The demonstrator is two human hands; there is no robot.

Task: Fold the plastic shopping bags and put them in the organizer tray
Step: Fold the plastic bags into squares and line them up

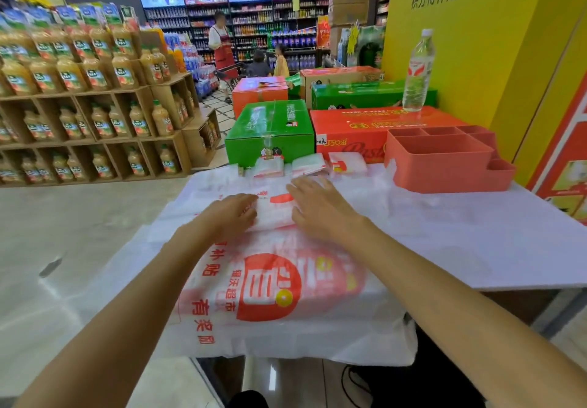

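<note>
Both hands are down flat on a small folded white plastic bag with red print (274, 213), sitting dead centre on the white table (476, 248). The left hand (230, 215) covers its 9 o'clock end, fingers fairly straight and lying over the edge, pressing rather than grabbing. The right hand (319, 206) is at its 3 o'clock end, fingers stretched out flat and a bit spread, palm down on the plastic. Neither hand is curled around anything.

That folded bag lies on top of a stack of flat white shopping bags with a big red logo (273, 287), which spreads toward 6 o'clock and droops over the near table edge.

Up at 12 o'clock along the far edge there's a row of three small folded bag bundles (308, 164), side by side. The coral-red plastic organizer tray with several compartments (444, 159) is out at 2 o'clock, well apart from the hands; its visible compartments look bare. Behind it a clear plastic water bottle (418, 70) stands upright on a red cardboard box (365, 124), with a green cardboard box (270, 128) beside that.
</note>
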